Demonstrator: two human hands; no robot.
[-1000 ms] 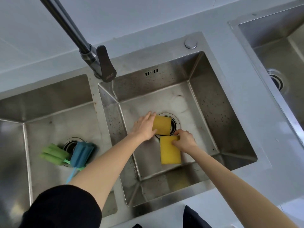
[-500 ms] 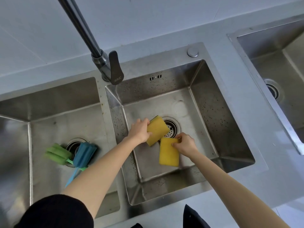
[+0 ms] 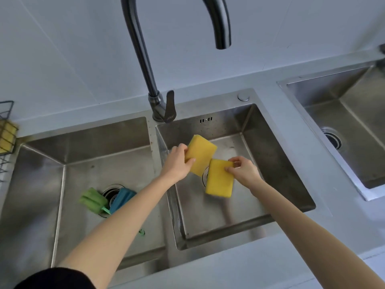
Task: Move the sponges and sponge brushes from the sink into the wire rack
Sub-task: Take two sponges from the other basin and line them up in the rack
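Over the middle sink basin (image 3: pixel 270 155), my left hand (image 3: pixel 177 163) grips a yellow sponge (image 3: pixel 201 154) by its left edge, lifted and tilted. My right hand (image 3: pixel 244 171) pinches the top of a second yellow sponge (image 3: pixel 219 180), which hangs above the basin floor. A green sponge brush (image 3: pixel 92 200) and a blue sponge brush (image 3: pixel 123 198) lie over the drain of the left basin (image 3: pixel 41 184). The black wire rack (image 3: pixel 5 130) stands at the far left edge and holds a yellow sponge (image 3: pixel 7 135).
A dark gooseneck faucet (image 3: pixel 145 65) rises between the two basins, its spout high over the middle one. Another steel sink (image 3: pixel 354 122) lies to the right. Grey countertop (image 3: pixel 291 263) runs along the front and between the sinks.
Both hands have lifted their yellow sponges up off the basin floor. The view has tilted upward, bringing the faucet spout and the wire rack into sight.
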